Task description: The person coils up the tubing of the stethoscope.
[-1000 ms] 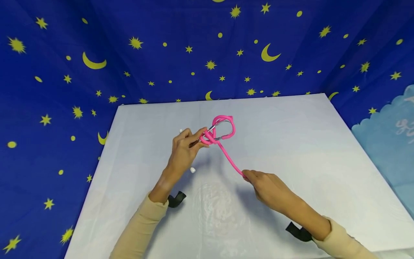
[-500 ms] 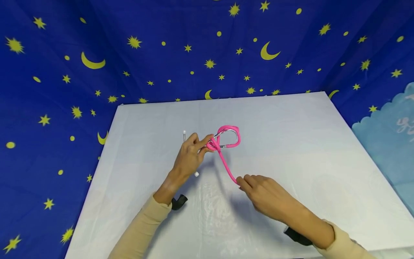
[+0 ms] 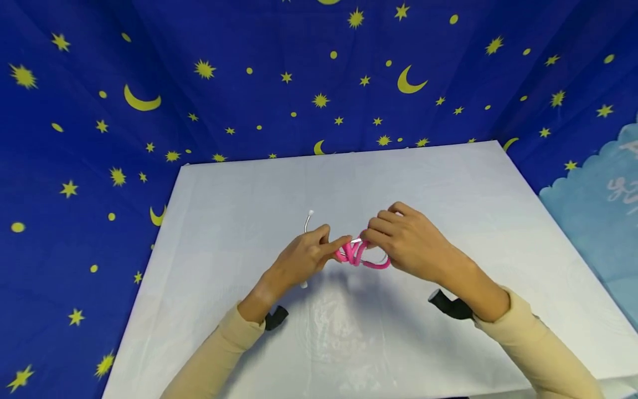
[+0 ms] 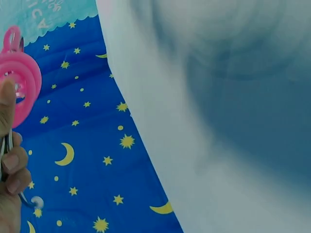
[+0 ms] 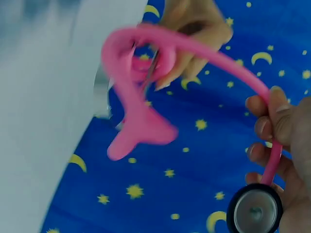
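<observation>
The right hand (image 3: 406, 239) is swinging up and forward, drawing close to the left hand (image 3: 303, 254) and lifting the pink stethoscope's (image 3: 354, 256) trailing length.

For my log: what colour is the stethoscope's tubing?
The tubing is pink, clearest in the right wrist view.

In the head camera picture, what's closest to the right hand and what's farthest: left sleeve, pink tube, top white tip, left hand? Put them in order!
From the right hand:
1. Pink tube, held in its fingers.
2. Left hand, across the tube.
3. Top white tip, beyond the left hand.
4. Left sleeve, at lower left.
</observation>
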The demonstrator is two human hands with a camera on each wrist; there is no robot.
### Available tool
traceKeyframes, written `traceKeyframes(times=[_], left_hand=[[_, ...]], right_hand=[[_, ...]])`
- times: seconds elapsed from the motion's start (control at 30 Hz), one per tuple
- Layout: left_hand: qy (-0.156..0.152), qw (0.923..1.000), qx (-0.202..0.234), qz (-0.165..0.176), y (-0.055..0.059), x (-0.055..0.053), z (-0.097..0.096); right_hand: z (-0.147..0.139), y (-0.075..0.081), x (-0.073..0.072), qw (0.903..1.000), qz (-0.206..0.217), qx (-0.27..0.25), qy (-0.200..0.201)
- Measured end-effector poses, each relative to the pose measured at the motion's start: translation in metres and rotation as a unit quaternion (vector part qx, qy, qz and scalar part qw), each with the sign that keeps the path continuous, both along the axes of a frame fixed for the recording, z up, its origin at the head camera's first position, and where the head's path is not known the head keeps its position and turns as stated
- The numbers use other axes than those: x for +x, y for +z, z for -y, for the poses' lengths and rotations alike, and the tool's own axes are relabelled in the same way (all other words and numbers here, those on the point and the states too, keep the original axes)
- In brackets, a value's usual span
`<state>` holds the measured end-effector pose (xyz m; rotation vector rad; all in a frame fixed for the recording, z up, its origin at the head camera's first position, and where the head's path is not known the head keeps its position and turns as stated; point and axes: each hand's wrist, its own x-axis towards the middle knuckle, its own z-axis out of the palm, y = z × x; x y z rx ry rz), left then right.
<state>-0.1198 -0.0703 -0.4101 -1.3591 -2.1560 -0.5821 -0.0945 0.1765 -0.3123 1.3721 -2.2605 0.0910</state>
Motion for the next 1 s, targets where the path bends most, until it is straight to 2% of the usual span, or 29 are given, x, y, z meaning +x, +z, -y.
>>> traceKeyframes(times=[0.13, 0.27, 0.37, 0.47, 0.63, 0.77, 0.8, 0.87, 0.97, 1.0], left_hand=[[-0.036, 0.9989, 0.007, -0.028, -0.002, 0.000, 0.001], [-0.071, 0.9965, 0.038, -0.022, -0.001, -0.001, -0.001], [-0.098, 0.9931, 0.063, -0.012, 0.001, -0.002, -0.003], [-0.105, 0.9905, 0.088, -0.012, 0.005, -0.002, -0.003], [-0.094, 0.9863, 0.134, -0.012, 0.010, -0.004, -0.002], [-0.087, 0.9825, 0.165, -0.008, 0.009, -0.006, -0.002], [-0.078, 0.9816, 0.174, -0.008, 0.008, -0.006, -0.003], [-0.049, 0.9795, 0.195, -0.008, 0.005, -0.006, -0.003], [0.000, 0.9748, 0.223, 0.001, 0.003, -0.006, -0.004], [0.016, 0.9731, 0.230, 0.006, 0.002, -0.006, -0.004]], right_hand=[[0.003, -0.007, -0.023, 0.9944, 0.093, -0.052, 0.004], [0.003, -0.015, -0.040, 0.9815, 0.171, -0.086, 0.006], [0.003, -0.021, -0.051, 0.9719, 0.213, -0.099, 0.011], [0.002, -0.029, -0.059, 0.9606, 0.251, -0.118, 0.009], [0.000, -0.044, -0.067, 0.9345, 0.312, -0.172, 0.006], [0.004, -0.061, -0.066, 0.9213, 0.327, -0.209, 0.026], [0.005, -0.066, -0.064, 0.9147, 0.335, -0.223, 0.039], [0.007, -0.075, -0.058, 0.9089, 0.340, -0.239, 0.040], [0.011, -0.086, -0.047, 0.9122, 0.338, -0.232, 0.007], [0.013, -0.087, -0.043, 0.9172, 0.333, -0.218, -0.016]])
